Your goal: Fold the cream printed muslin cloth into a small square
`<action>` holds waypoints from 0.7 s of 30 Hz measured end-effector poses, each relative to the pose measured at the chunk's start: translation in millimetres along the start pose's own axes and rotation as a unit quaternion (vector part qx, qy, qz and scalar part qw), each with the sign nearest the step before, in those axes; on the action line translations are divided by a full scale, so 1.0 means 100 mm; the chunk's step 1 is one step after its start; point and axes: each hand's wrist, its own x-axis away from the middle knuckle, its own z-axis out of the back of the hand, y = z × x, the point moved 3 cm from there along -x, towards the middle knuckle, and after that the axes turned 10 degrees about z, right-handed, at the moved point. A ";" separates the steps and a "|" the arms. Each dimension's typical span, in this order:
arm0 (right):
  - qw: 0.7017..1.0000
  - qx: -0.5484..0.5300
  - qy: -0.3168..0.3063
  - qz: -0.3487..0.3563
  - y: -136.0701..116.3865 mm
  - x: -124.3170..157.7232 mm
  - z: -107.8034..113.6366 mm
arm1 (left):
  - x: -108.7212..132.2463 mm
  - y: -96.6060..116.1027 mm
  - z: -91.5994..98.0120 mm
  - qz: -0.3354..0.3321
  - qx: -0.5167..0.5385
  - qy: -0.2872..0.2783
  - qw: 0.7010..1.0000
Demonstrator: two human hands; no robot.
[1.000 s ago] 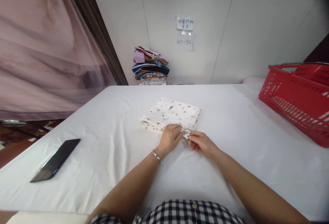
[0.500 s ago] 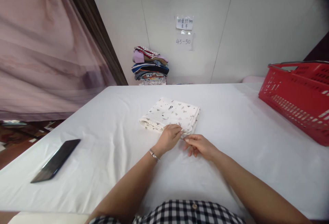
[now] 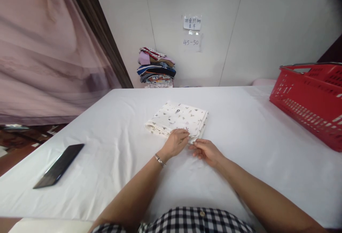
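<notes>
A white cloth (image 3: pixel 176 117) with small printed figures lies folded into a thick, flat bundle in the middle of the table. My left hand (image 3: pixel 176 142), a silver bracelet at its wrist, pinches the near edge of the cloth close to its right corner. Just to the right, my right hand (image 3: pixel 207 151) has thumb and forefinger closed on the cloth's near right corner, its other fingers curled below. The fingertips of both hands almost meet there, and they cover part of that corner.
A white sheet covers the table (image 3: pixel 240 129). On the left lies a dark phone-like slab (image 3: pixel 60 165); at the right stands a red plastic basket (image 3: pixel 307 101). Behind the far edge rises a stack of folded fabrics (image 3: pixel 156 67) against the wall. A pink curtain (image 3: pixel 48 47) hangs at left.
My right hand has shifted slightly, its lower fingers curling closer in under the cloth's corner. My left hand and the folded cloth stay in place.
</notes>
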 end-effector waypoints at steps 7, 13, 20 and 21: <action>1.000 -0.011 -0.025 0.003 -0.04 0.01 -0.03 | 0.01 -0.01 -0.03 -0.022 0.010 0.012 1.000; 0.999 0.022 -0.005 0.023 -0.04 0.01 -0.05 | 0.00 -0.01 -0.01 0.008 0.043 0.005 0.999; 0.998 0.048 0.007 0.043 -0.03 0.00 -0.06 | -0.03 0.00 0.01 0.032 0.117 -0.029 0.992; 0.998 0.052 0.006 0.046 -0.03 0.00 -0.07 | -0.03 0.00 0.01 0.037 0.117 -0.025 0.992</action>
